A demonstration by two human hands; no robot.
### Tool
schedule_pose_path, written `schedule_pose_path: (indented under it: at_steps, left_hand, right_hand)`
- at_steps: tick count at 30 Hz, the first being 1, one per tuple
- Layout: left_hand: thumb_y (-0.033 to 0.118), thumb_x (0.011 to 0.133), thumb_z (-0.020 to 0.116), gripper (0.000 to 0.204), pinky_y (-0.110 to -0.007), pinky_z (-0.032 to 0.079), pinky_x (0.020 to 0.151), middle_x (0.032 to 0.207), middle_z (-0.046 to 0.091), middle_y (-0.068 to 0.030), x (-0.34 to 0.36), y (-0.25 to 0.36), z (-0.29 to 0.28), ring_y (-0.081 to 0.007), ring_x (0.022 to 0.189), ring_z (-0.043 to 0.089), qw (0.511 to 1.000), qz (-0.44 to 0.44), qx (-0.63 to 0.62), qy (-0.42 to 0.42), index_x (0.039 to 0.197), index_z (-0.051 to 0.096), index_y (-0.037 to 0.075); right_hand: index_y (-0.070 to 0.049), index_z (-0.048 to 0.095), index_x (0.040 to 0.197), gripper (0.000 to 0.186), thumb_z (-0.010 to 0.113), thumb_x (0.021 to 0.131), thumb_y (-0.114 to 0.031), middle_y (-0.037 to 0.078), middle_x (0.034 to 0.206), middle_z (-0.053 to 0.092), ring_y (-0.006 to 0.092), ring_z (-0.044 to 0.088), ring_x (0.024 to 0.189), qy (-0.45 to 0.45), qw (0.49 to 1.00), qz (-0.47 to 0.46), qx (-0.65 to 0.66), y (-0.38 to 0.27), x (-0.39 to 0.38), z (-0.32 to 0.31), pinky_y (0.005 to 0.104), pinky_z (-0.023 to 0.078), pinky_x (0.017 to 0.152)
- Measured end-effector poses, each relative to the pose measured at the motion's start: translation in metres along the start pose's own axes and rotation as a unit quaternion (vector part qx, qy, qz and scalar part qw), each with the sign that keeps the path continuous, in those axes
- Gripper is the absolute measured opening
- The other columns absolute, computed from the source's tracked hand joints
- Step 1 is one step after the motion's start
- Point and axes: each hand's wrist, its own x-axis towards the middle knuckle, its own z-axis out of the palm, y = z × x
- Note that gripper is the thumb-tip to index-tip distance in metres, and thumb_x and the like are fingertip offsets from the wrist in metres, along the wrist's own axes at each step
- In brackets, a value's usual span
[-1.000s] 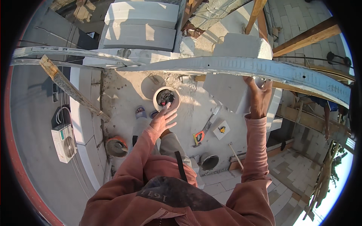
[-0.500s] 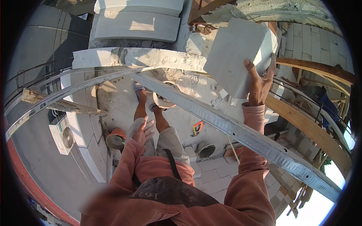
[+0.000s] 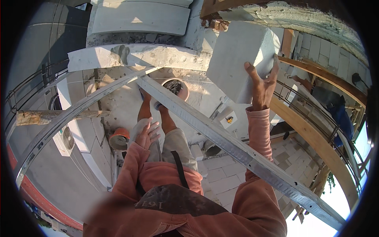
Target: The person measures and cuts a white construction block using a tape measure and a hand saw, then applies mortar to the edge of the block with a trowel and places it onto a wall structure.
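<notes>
My right hand (image 3: 262,87) grips a large pale concrete block (image 3: 231,59), raised in front of me on the right. Its thumb lies on the near face and the fingers reach round the right edge. The block is tilted, and its lower end hangs over the floor. My left hand (image 3: 147,133) holds nothing, its fingers stretched and spread above my left thigh. Between the hands, a long metal channel (image 3: 205,114) runs diagonally from the wall top down to the lower right, crossing in front of my right sleeve.
A low block wall (image 3: 166,57) crosses ahead, with larger blocks (image 3: 138,19) behind it. A round tub (image 3: 182,90) of dark material stands near my feet. An orange bucket (image 3: 119,138) is at left. Another metal strip (image 3: 79,106) arcs leftward; a curved wooden plank (image 3: 316,138) is at right.
The block and my right hand have shifted slightly left in view. The diagonal channel sits lower at its right end, and the tub shows more fully. My left hand stays by my thigh.
</notes>
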Motion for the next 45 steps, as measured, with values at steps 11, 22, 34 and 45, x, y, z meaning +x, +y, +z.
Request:
schedule_pose_path:
  at_steps: [11,22,34,45]
  left_hand:
    - [0.058,0.096,0.063,0.088,-0.048,0.042,0.113,0.156,0.04,-0.0126,0.001,0.006,0.013,-0.0291,0.145,0.041,1.0,-0.011,0.011,0.01,0.163,0.022,0.017]
    - [0.056,0.099,0.059,0.082,-0.051,0.04,0.114,0.16,0.037,-0.0124,0.006,0.004,0.008,-0.0298,0.147,0.037,1.0,0.003,0.005,0.003,0.163,0.021,0.023]
    - [0.055,0.099,0.06,0.084,-0.047,0.041,0.112,0.158,0.038,-0.0151,0.009,0.008,0.021,-0.0306,0.146,0.039,1.0,-0.009,0.005,0.018,0.163,0.021,0.016]
    - [0.061,0.094,0.063,0.09,-0.045,0.042,0.11,0.158,0.04,-0.0097,0.02,0.002,0.025,-0.0268,0.144,0.042,0.995,-0.065,0.076,0.025,0.163,0.024,0.018]
  right_hand:
    - [-0.001,0.036,0.152,0.113,0.086,0.065,-0.052,0.032,0.135,0.05,0.0444,0.056,0.122,-0.039,0.995,-0.004,-0.096,0.03,0.026,0.047,0.0489,0.049,0.102]
    - [-0.011,0.025,0.158,0.118,0.085,0.065,-0.054,0.03,0.138,0.046,0.0439,0.058,0.121,-0.081,0.984,0.057,-0.151,0.04,0.037,0.083,0.049,0.051,0.102]
    - [-0.003,0.033,0.151,0.114,0.088,0.065,-0.052,0.03,0.138,0.045,0.0442,0.057,0.119,-0.036,0.986,0.022,-0.162,0.047,0.039,0.089,0.0494,0.051,0.099]
    - [0.005,0.003,0.15,0.14,0.094,0.062,-0.054,0.037,0.138,0.032,0.0483,0.053,0.123,-0.184,0.977,0.056,-0.091,0.074,0.072,0.075,0.0508,0.058,0.097]
